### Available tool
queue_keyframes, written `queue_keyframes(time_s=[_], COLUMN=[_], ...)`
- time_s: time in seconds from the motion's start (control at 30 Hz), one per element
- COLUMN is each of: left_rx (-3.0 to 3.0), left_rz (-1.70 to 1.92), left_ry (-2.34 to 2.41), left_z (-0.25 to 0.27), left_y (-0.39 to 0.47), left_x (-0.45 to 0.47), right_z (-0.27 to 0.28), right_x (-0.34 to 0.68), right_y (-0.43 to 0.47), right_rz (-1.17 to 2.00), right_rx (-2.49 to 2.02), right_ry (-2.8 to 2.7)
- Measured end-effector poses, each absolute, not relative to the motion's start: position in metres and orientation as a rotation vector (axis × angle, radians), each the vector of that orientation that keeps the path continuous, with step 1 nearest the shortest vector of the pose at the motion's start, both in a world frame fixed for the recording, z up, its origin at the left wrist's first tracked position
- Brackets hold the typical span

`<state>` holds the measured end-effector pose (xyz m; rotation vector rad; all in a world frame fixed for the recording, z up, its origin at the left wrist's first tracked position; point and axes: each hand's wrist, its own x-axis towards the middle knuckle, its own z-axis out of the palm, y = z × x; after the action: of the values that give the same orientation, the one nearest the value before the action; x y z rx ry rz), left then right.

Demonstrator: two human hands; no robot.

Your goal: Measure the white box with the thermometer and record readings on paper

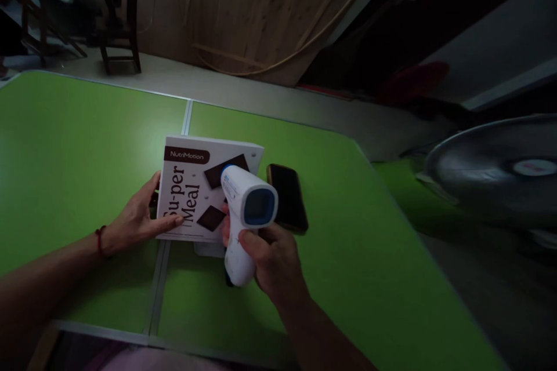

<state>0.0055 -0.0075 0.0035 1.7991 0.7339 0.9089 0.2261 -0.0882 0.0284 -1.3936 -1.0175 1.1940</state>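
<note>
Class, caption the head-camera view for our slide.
Right hand gripping a white thermometer in front of a NutriMotion box held by the left hand, at a green table.

This looks like a room in a home, with a dark chair (pixel 119 35), green table (pixel 369 255) and wooden panelling (pixel 261 6).

Box (pixel 198 188): white, printed dark-brown diamonds (pixel 212 218). Thermometer (pixel 240 221) before box: white, blue-rimmed. Phone (pixel 290 200) right of box: black. Bench (pixel 369 243) under box: green.
</note>
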Motion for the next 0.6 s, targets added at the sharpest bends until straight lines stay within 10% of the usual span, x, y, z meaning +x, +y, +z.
queue_keyframes(time_s=[0.6], left_rx=[1.687], left_rz=[0.883], left_ry=[0.791], left_z=[0.000], left_y=[-0.008], left_x=[0.004], right_z=[0.005], right_x=[0.241], right_y=[-0.104], right_rz=[1.118], right_rx=[-1.199], right_ry=[-0.862])
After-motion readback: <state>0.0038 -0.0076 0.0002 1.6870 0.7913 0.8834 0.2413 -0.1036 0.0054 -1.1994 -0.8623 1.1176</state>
